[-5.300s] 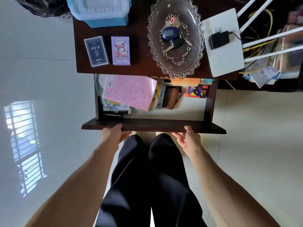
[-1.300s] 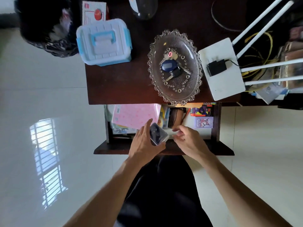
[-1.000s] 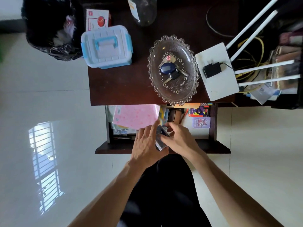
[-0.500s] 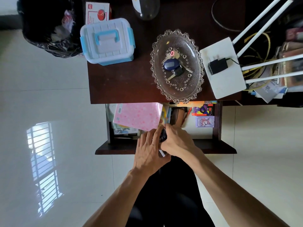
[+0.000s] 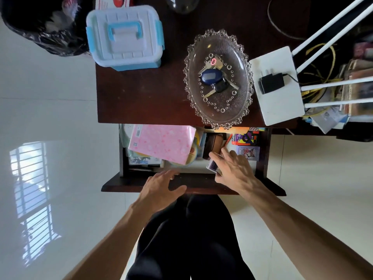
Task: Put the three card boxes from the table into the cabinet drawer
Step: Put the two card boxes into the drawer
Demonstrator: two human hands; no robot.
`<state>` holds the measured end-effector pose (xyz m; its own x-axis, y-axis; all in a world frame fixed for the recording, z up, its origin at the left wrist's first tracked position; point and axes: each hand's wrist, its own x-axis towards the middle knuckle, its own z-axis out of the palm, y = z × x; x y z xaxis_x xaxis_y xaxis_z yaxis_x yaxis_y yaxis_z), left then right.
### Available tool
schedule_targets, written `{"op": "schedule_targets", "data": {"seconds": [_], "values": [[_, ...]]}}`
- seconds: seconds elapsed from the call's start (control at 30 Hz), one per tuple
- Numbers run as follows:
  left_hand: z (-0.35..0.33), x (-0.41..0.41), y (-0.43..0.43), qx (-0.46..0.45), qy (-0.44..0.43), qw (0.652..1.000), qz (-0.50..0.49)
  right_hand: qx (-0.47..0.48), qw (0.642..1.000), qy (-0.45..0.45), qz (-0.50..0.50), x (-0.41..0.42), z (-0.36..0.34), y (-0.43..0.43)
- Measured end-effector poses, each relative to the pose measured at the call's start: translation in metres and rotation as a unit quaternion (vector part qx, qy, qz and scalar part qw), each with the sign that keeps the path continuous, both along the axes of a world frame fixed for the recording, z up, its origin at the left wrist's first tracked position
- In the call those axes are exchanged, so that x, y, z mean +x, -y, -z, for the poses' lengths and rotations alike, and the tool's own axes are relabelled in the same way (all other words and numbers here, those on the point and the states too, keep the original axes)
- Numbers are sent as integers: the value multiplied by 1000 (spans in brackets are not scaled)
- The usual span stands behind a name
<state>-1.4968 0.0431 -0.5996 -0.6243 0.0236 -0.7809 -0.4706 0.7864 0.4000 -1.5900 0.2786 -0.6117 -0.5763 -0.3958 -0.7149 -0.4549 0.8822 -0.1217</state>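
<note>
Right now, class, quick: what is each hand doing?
Left hand: open, fingers spread, holding nothing, over the drawer front.
Right hand: closed on a dark card box inside the drawer.

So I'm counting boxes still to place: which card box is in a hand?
The dark card box, gripped by the right hand over the drawer; the purple card box already lies inside.
</note>
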Motion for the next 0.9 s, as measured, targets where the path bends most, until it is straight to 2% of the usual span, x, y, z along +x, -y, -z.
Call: {"op": "schedule_targets", "data": {"seconds": [0.07,0.2,0.3,0.37,0.47,0.63,0.9], "values": [[12,10,0,1,10,1000,16,19,999,14,-33,3,12,-13],[34,27,-9,-22,-36,999,11,36,995,63,-61,7,36,-31],[43,32,-16,-42,-62,997,12,42,994,57,-85,7,50,-37],[46,30,-19,-37,-65,997,-7,59,993,80,-69,7,58,-39],[48,25,-19,-16,-40,999,-26,98,989,80,-72,9,66,-40],[45,19,-15,1,22,999,-27,142,978,53,-142,17,63,-39],[39,11,-17,5,44,999,-25,213,968,59,-119,11,63,-44]]}}
